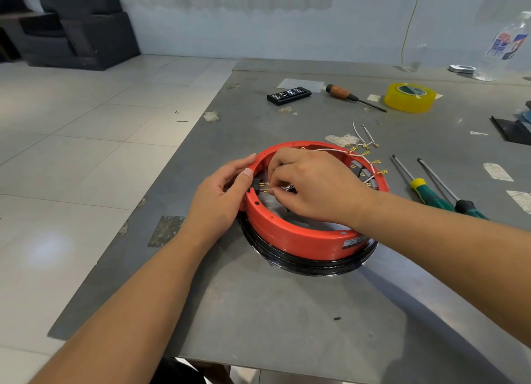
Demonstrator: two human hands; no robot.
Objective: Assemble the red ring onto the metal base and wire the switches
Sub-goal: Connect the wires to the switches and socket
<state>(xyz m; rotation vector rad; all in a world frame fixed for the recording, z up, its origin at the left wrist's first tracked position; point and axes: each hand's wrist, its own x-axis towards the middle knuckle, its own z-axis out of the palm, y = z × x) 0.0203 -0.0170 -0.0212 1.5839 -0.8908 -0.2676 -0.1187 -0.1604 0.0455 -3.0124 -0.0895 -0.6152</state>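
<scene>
- The round red plastic ring [298, 237] lies flat on a black-rimmed circular base [316, 264], near the middle of the grey metal table [287, 312], straight ahead of the person.
- A small black switch [256, 186] is set in the ring's left wall; its brass terminals [263, 187] point inward toward the ring's centre, so a connector would have to travel leftward, along that horizontal axis, to seat.
- The right hand [313, 182] reaches across the ring from the right, back of the hand upward, fingers curled down inside. Its fingertips [271, 191] sit just beside the terminals and appear to pinch something small; what they hold is hidden, probably a wire end.
- The left hand [221, 194] is outside the ring at the same spot, thumb over the top edge and fingers curled round the wall, gripping it. It is placed to brace the switch against a push.
- Both hands meet at the switch from opposite sides; the right is the working hand.
- White wires with brass spade connectors [370, 159] trail over the far right rim, and further grey switch bodies [362, 172] line the inner wall there, apparently unwired.
- Two green-handled screwdrivers [431, 195] lie well to the right, untouched.
</scene>
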